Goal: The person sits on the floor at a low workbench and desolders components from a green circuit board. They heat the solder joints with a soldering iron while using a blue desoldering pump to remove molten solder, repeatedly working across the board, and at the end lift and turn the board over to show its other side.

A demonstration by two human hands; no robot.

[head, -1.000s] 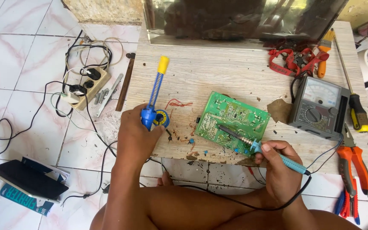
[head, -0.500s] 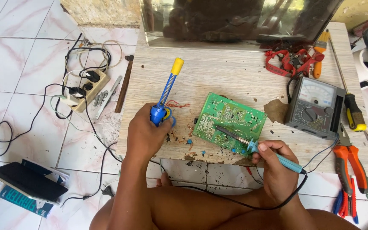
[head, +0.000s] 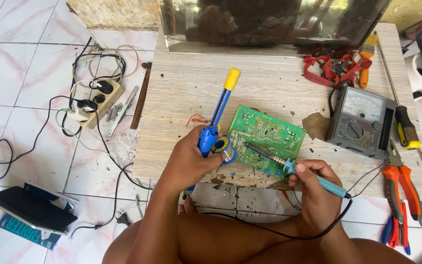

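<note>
The left hand (head: 189, 161) grips a blue desoldering pump (head: 216, 117), its long axis tilted up and away, yellow plunger farthest from the person. The right hand (head: 318, 188) holds a soldering iron (head: 289, 166), tip pointing up-left onto the green circuit board (head: 267, 139) lying flat on the surface (head: 279, 88).

- Left hand (head: 186, 164) gripped blue desoldering pump with yellow plunger (head: 217, 115).
- Right hand (head: 318, 188) held blue-handled soldering iron (head: 289, 166), tip on green circuit board (head: 265, 139).
- Grey analogue multimeter (head: 360, 120) lay near, on pale wooden table (head: 181, 93).
</note>
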